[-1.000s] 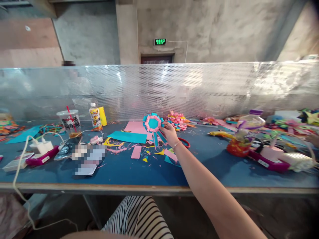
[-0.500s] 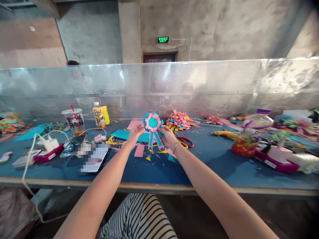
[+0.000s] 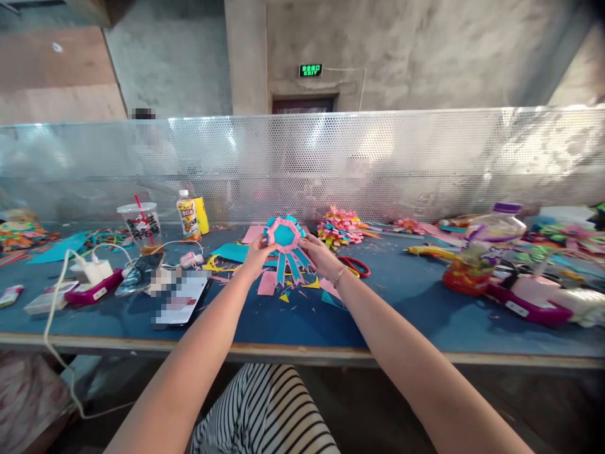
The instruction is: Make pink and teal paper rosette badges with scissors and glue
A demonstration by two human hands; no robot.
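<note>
A paper rosette [image 3: 285,236] in blue and pink, with ribbon-like tails hanging from its lower edge, is held up over the middle of the table. My left hand [image 3: 258,255] is closed on its left rim, and my right hand [image 3: 321,255] grips the right side. Both sets of fingertips are partly hidden by the rosette. Below it lie a pink paper piece [image 3: 267,283] and small yellow scraps [image 3: 284,296]. Red-and-yellow-handled scissors [image 3: 357,267] rest just beyond my right wrist. Behind my left hand is a blue paper sheet [image 3: 229,252].
A pile of pink paper pieces [image 3: 341,226] sits behind the rosette. To the left are a phone [image 3: 189,302], a power strip [image 3: 94,290], a plastic cup [image 3: 140,227] and a drink bottle [image 3: 188,216]. A purple-capped bottle [image 3: 491,246] stands right. A perforated metal screen [image 3: 401,157] backs the table.
The rosette has tipped back and shifted slightly left, so its blue centre looks flatter and its tails spread wider. Both hands still hold it.
</note>
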